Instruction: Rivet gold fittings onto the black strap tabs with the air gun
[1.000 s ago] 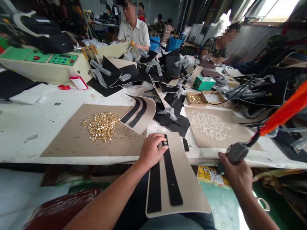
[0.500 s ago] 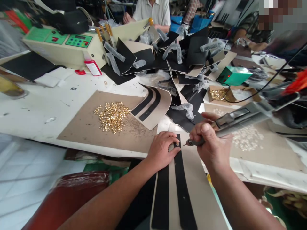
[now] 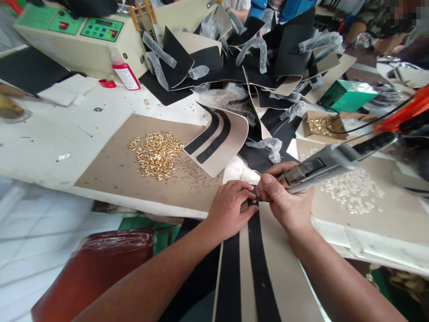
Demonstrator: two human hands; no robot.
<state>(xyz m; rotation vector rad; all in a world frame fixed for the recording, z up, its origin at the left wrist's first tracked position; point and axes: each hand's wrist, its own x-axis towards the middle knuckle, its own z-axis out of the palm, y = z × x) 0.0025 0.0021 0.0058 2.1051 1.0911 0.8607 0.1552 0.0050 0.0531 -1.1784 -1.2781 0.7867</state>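
The fingers of the left hand [image 3: 229, 208] are spread at the far end of a tan panel [image 3: 284, 259], thumb and forefinger on either side of a small fitting [image 3: 254, 201] on a black strip [image 3: 259, 246]; whether the panel is gripped or only pressed cannot be told. By the right hand [image 3: 290, 194], a grey driver [image 3: 331, 163] is grasped near its front, its tip held close by the fitting; contact cannot be made out.

For good work here, the fitting is best kept steady, the left fingertips clear of the tip, and the driver brought square to the strip, since it appears to be held at a low slant.

The panel is placed across the worktop's near edge, between the forearms. Its long axis is pointed away from the wearer, the far end at the hands, the near end cut off by the frame. The driver's tip is pointed leftward, its rear raised to the right.

Farther out on the worktop [image 3: 43, 152], gold pieces [image 3: 159, 154] are heaped to the left, and clear pieces [image 3: 351, 192] are spread to the right.
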